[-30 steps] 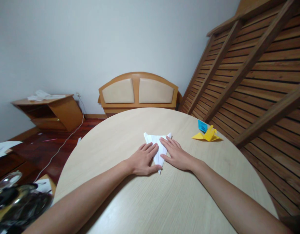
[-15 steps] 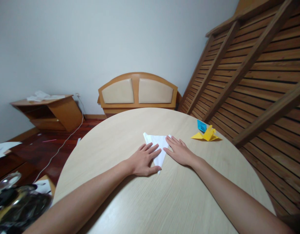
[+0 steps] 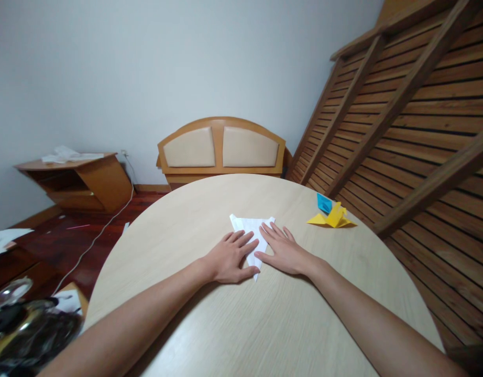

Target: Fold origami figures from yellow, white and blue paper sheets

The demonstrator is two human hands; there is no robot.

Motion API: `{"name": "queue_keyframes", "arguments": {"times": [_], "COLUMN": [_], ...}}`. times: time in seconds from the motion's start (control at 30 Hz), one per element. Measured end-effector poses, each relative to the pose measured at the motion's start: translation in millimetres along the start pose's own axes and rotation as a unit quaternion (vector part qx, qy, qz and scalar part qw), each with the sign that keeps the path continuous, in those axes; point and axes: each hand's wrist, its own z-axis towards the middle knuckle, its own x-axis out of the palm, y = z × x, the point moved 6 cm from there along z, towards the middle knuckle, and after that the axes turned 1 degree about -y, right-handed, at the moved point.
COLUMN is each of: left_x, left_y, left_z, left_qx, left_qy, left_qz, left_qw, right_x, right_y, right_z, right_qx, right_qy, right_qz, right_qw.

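1. Near the middle of the round worktop [image 3: 265,324] lies a white paper [image 3: 252,230] folded to a long triangle, its point toward the person and its wide end away.
2. Left hand [image 3: 229,259] lies flat on the paper's left side, fingers [image 3: 243,242] spread and pressing down, gripping nothing; the thumb sits near the point.
3. Right hand [image 3: 283,252] lies flat along the right edge, fingers extended and likewise open, palm on the wood just beside the sheet.
4. To crease well, I judge it best to keep the left hand as the anchor and let only the right fingertips run along the fold, from the middle outward.
5. Pressure should stay even; a lifted palm could let the layers slip out of line.
6. Yellow origami piece [image 3: 333,217] and blue origami piece [image 3: 325,202] sit touching each other, well apart to the right, beyond reach of either arm's sweep.
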Motion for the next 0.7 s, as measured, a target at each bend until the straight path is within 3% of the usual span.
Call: {"name": "queue_keyframes", "arguments": {"times": [0.2, 0.5, 0.7], "left_x": [-1.6, 5.5, 4.0], "left_y": [0, 3, 5], "left_z": [0, -2, 0], "left_qx": [0.014, 0.002, -0.003], "left_qy": [0.001, 0.029, 0.030], "left_qz": [0.008, 0.006, 0.015], "left_qw": [1.000, 1.000, 0.999], "right_x": [2, -2, 0], "right_y": [3, -10, 9], "right_z": [-6, 0, -8], "right_qx": [-0.038, 0.029, -0.026], "right_qy": [0.026, -0.009, 0.028], "right_qz": [0.011, 0.022, 0.028], "right_qw": [0.999, 0.999, 0.999]}}
